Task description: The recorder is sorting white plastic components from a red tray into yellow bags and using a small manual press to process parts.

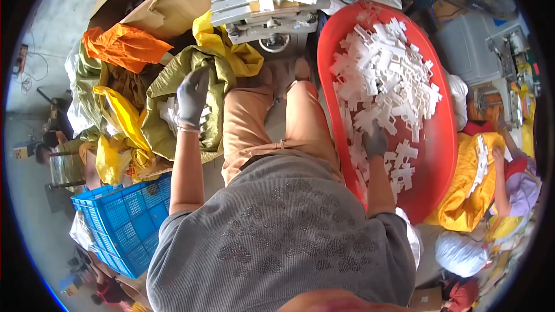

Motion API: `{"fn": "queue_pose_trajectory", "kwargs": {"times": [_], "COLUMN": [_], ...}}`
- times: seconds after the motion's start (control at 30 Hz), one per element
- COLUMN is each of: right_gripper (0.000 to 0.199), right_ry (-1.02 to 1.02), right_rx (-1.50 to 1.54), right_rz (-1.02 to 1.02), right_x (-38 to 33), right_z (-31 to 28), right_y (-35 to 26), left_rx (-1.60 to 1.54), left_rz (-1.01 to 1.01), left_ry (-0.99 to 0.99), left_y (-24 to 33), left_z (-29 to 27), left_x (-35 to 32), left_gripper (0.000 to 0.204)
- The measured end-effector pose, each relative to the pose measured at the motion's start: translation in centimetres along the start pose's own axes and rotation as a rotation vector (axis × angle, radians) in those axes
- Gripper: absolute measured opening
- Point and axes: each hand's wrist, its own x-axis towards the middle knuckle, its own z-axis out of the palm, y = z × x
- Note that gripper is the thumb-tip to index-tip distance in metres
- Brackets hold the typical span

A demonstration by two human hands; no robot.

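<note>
- Fingers of the grey-gloved left hand (192,98) point away from the body over the mouth of the olive sack (156,136); whether they grip anything cannot be told from above.
- Fingers of the grey-gloved right hand (376,141) reach in among the white pieces (387,69) in the red tub (442,167); the fingertips are hidden, so their spread and hold are unclear.
- More white parts (169,112) show inside the sack, partly behind the left hand.
- Good handling here probably means loosening a few pieces from the edge of the heap, since their arms and notches look ready to snag on one another.
- A light hold on the thicker bodies would likely spare the thinner ends; the sack's mouth is best kept spread so its soft folds do not catch them.
- The pieces look like matt, rigid plastic: angular, branched, some with openings through them.
- The tub is smooth and oval with a rounded rim; the sack is crinkled cloth, slumped into creases.
- Beside the sack lie a crumpled orange bag (127,46) and a blue crate (127,225) with latticed, straight-sided walls.
</note>
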Motion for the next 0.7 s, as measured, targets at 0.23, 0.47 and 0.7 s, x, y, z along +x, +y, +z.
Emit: {"fn": "queue_pose_trajectory", "kwargs": {"times": [0.23, 0.47, 0.7], "right_gripper": [0.045, 0.047, 0.044], "right_ry": [0.035, 0.084, 0.143], "right_rx": [0.855, 0.995, 0.995], "right_rz": [0.172, -0.113, -0.616], "right_x": [1.2, 5.4, 11.1], "right_z": [-3.7, -11.3, -22.6], "right_y": [-1.5, -6.3, -25.1], "left_rx": [0.068, 0.089, -0.272], "left_rz": [0.495, 0.619, 0.284], "left_ry": [0.132, -0.136, 0.143], "left_y": [7.6, 8.4, 6.8], "left_z": [0.1, 3.9, 0.4], "left_x": [9.2, 16.5, 13.2], "left_gripper": [0.024, 0.037, 0.034]}}
